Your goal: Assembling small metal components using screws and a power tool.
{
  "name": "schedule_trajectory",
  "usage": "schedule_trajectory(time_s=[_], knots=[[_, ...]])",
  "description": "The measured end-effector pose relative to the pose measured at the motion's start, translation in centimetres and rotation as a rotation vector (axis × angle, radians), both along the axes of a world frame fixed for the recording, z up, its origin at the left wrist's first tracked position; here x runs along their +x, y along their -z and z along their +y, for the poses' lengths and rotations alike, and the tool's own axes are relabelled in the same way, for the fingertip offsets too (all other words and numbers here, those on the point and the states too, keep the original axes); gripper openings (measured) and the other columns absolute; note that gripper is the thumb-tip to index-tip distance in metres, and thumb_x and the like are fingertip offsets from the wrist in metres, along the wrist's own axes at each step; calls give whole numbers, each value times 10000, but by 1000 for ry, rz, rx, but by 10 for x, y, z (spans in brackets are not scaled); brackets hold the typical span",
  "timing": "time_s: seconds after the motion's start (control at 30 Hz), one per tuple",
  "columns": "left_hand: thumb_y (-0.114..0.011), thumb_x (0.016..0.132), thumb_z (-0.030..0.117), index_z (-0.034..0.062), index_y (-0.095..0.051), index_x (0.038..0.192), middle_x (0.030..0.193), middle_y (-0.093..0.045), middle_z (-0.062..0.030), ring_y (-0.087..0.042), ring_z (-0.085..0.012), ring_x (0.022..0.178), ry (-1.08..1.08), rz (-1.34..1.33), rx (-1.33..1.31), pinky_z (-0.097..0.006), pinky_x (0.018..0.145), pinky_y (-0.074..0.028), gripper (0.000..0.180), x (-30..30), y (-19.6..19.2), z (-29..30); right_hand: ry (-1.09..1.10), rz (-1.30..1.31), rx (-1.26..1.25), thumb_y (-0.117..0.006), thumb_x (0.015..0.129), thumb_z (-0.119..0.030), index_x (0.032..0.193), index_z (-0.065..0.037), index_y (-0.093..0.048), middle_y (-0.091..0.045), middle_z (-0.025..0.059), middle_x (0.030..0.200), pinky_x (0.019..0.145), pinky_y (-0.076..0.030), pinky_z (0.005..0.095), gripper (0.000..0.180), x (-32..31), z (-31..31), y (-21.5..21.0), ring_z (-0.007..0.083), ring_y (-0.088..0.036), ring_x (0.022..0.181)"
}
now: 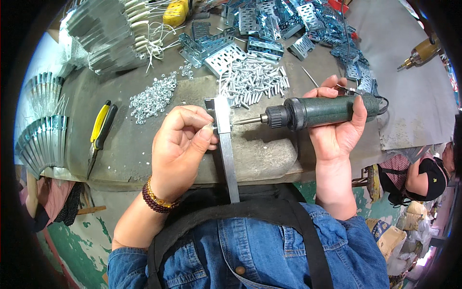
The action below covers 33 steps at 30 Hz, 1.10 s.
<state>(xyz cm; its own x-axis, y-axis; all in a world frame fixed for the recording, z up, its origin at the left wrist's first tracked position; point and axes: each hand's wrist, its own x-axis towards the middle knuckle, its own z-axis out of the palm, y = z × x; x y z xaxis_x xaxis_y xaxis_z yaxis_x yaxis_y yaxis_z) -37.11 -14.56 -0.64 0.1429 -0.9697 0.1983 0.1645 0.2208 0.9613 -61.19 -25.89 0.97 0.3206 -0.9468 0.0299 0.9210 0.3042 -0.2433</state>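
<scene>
Single head view, left fisheye of a side-by-side pair, looked steeply down and forward from just above the wearer's denim shirt (262, 241), upright and unmirrored. Close range: left hand (180, 144) and right hand (339, 127) sat either side of centre, with the bench (127, 156) running up to the top edge. Very wide field, corners blacked out, bench front bowed, floor (86, 245) caught low at both sides.

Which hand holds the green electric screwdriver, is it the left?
No, the green electric screwdriver lies in the right hand.
</scene>
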Motion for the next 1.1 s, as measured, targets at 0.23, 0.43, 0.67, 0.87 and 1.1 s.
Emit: schedule_trajectory(time_s=[0.23,0.43,0.67,0.87,1.1], knots=[[-527,903,-23,-3,-496,987,1057,-490,-91,-561,-104,829,8,8,3,-245,744,-516,92,0,1,0,-50,-64,2,-756,720,-196,1082,-78,-575,-555,114,1099,1004,-373,469,421,1,-1,4,207,-577,923],[-532,905,-16,-13,-492,978,1031,-499,-93,-559,-105,829,8,21,4,-247,751,-514,83,-2,0,1,-42,-58,9,-764,707,-191,1065,-80,-578,-558,111,1085,1005,-371,468,419,0,-1,6,207,-575,920],[-535,904,-19,-18,-489,972,1024,-502,-88,-555,-103,831,22,18,5,-241,757,-503,82,-2,0,-1,-35,-61,22,-771,697,-197,953,-74,-610,-571,94,1061,1011,-373,453,327,3,0,9,202,-574,916],[-536,900,-36,-22,-491,978,1013,-496,-79,-544,-97,822,18,35,-5,-237,747,-493,92,-1,2,-1,-51,-47,21,-774,693,-194,904,-73,-618,-577,81,1048,1013,-375,445,289,6,0,12,194,-573,915],[-531,911,3,-3,-516,929,901,-522,-56,-543,-105,763,-22,-240,44,-256,672,-469,24,4,-7,-1,-63,-81,21,-778,693,-196,917,-80,-614,-571,81,1050,1018,-371,443,301,6,-1,17,191,-569,926]])
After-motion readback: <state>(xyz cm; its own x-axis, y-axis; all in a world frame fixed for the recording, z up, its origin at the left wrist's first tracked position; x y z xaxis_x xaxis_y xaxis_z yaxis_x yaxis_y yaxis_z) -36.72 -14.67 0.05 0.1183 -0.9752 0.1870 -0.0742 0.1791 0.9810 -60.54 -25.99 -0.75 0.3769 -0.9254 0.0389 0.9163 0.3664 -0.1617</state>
